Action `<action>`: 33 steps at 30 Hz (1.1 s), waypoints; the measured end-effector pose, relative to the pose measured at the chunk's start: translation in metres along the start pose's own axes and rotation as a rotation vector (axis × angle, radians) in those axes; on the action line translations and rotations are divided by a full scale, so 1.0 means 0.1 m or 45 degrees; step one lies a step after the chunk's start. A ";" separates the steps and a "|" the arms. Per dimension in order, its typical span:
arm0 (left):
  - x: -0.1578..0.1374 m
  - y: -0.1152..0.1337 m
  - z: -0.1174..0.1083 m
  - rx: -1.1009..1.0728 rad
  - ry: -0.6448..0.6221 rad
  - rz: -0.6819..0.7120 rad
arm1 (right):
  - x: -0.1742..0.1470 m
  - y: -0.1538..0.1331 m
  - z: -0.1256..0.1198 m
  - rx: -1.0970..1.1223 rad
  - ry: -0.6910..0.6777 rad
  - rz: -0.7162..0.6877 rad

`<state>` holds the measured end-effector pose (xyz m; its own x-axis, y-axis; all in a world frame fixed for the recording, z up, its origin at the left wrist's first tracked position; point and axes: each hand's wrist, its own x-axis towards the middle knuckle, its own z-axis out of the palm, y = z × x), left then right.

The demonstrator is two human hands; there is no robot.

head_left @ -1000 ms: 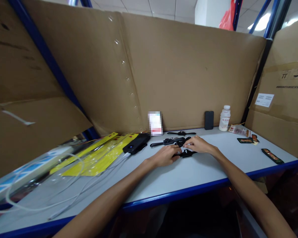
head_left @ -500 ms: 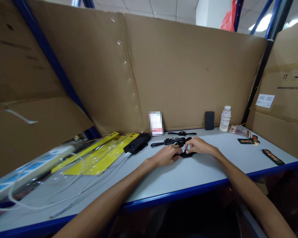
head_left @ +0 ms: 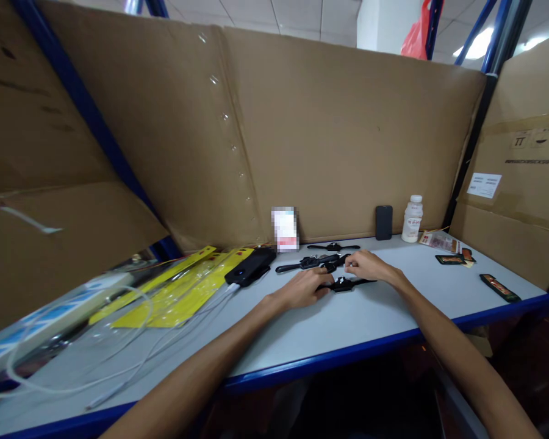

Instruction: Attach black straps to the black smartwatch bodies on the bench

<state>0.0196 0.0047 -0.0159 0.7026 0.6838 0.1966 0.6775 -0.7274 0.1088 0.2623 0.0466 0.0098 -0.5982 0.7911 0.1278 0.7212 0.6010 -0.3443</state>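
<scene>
A black spokeshave (head_left: 343,285) lies across the worktop in front of me, its two handles pointing left and right. My left hand (head_left: 304,288) is closed around its left handle. My right hand (head_left: 366,266) hovers just behind the right handle, fingertips pinched; whatever may be between them is too small to make out. Close behind the hands, more spokeshaves lie together, one (head_left: 308,262) with its long handle toward the left and another (head_left: 330,266) partly covered by my fingers. Farther back a separate spokeshave (head_left: 333,247) rests near the cardboard wall.
Yellow-backed clear packages (head_left: 183,292), a black power bank (head_left: 251,266) with white cables, and a power strip (head_left: 55,317) occupy the left. A lit phone (head_left: 285,229), a dark phone (head_left: 383,222) and a white bottle (head_left: 412,219) stand at the back. Small dark packets (head_left: 499,288) lie right.
My right hand has drawn back from the middle of the near spokeshave, up and slightly right, uncovering its body and right handle. My left hand stays on the left handle.
</scene>
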 end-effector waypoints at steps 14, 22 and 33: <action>0.02 0.01 0.04 -0.001 0.014 -0.035 | -0.04 0.16 -0.10 0.134 -0.307 0.067; 0.03 -0.11 -0.02 -0.048 0.289 -0.187 | -0.06 0.35 -0.17 -0.115 -0.349 0.209; 0.01 -0.32 0.07 0.106 0.215 -0.364 | -0.19 0.70 -0.38 -0.427 0.026 0.659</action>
<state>0.0003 0.0293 -0.0259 0.4401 0.8354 0.3291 0.8624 -0.4954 0.1040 0.3376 0.0776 0.0191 -0.1364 0.9898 0.0413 0.9888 0.1386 -0.0558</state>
